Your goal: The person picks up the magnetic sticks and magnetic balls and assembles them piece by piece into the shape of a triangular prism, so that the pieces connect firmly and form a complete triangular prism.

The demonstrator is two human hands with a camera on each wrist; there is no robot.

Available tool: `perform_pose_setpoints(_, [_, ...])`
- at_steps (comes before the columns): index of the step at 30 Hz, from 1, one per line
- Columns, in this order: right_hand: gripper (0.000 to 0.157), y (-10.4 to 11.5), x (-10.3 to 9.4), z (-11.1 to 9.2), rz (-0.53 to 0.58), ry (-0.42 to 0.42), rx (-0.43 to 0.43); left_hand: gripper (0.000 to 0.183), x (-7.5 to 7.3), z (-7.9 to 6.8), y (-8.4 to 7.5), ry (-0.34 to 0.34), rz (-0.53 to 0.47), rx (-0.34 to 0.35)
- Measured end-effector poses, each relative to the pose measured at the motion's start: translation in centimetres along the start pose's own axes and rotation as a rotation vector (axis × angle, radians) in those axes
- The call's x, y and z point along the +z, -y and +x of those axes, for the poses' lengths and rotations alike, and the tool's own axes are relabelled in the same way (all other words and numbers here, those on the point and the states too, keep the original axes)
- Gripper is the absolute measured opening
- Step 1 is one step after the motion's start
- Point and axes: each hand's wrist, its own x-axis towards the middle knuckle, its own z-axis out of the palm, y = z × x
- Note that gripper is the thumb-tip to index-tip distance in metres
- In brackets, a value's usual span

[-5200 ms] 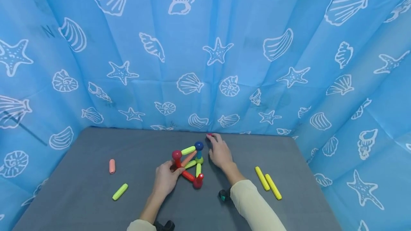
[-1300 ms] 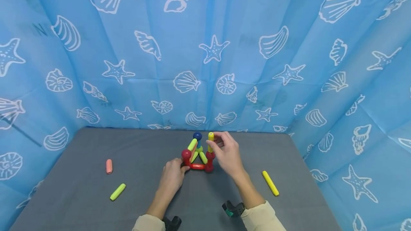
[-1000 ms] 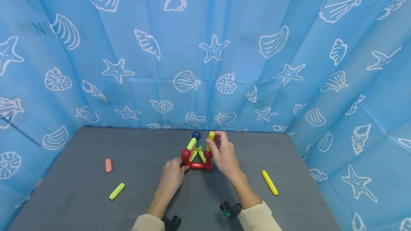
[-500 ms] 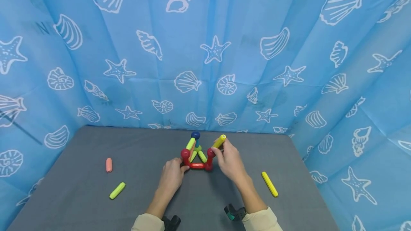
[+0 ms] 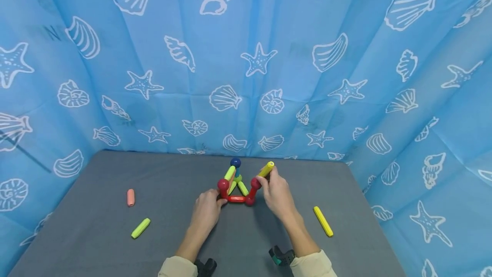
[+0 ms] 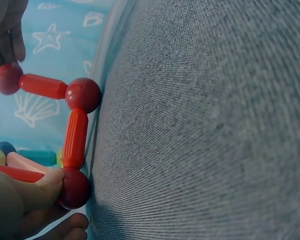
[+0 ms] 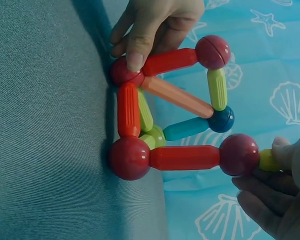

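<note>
A frame of magnetic rods and balls stands mid-table. My left hand (image 5: pixel 206 210) pinches the red ball (image 6: pixel 76 189) at its near left bottom corner, thumb on top. My right hand (image 5: pixel 279 195) pinches a yellow magnetic rod (image 5: pixel 266 169), whose lower end meets a red ball (image 7: pixel 238 154). That ball caps a red rod (image 7: pixel 185 157) rising from another red ball (image 7: pixel 130 158) and leaning right. Behind are a blue ball (image 5: pixel 235 163), a green ball (image 7: pixel 154 135), an orange rod (image 7: pixel 177 97) and light green rods (image 5: pixel 242 188).
Loose on the grey-covered table (image 5: pixel 173 178) lie a pink rod (image 5: pixel 130 197) and a light green rod (image 5: pixel 140 228) to the left. Another yellow rod (image 5: pixel 323 221) lies to the right. A blue seashell curtain (image 5: pixel 246 131) hangs behind the table.
The right hand has put a red ball on the corner rod and picked up one of two yellow rods. The frame was turned; lately the yellow rod and the red rod below tilted right.
</note>
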Motion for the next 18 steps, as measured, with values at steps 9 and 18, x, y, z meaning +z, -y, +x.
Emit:
perform_pose_setpoints(9, [0.027,0.3,0.1,0.8,0.034,-0.115,-0.036,0.020,0.0,-0.2,-0.2,0.001,-0.005,-0.014])
perform_pose_setpoints(18, [0.032,1.6,2.2,1.2,-0.198,0.100,-0.203,0.021,0.0,-0.1,-0.1,0.010,0.005,-0.007])
